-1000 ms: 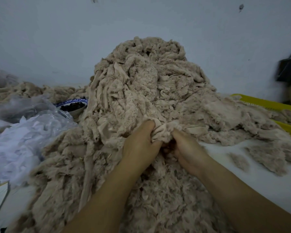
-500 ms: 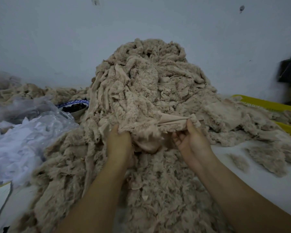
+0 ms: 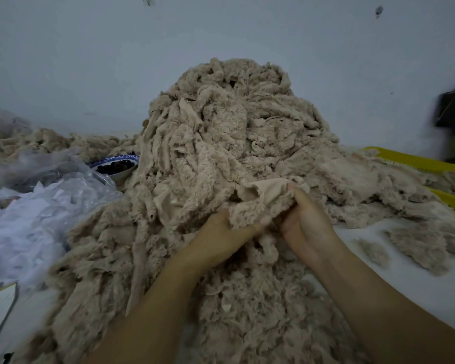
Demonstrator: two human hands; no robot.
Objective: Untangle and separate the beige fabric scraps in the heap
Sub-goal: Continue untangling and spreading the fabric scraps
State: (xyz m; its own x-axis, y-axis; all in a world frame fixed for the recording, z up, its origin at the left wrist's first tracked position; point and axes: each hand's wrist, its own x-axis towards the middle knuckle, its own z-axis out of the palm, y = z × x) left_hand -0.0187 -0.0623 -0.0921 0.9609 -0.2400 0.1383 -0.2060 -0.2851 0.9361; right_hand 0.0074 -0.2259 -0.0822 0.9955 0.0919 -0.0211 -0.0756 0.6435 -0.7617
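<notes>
Beige fabric scraps (image 3: 221, 143): tall heap, centre of frame, on the white worktop (image 3: 418, 292) against the wall. One loose scrap (image 3: 258, 203), lower centre: your left grip (image 3: 221, 237) and right grip (image 3: 307, 224) both clutch it, fingers curled into the cloth, close together. Blue-rimmed bowl (image 3: 116, 166), centre left; yellow tray (image 3: 415, 161), right edge.

Light is dim, flat & bluish; only soft shadows sit in folds of the heap (image 3: 221, 143). Wide-angle bend shows at the edges; black bag (image 3: 451, 109) at far right & near forearms (image 3: 378, 306) look smeared.
</notes>
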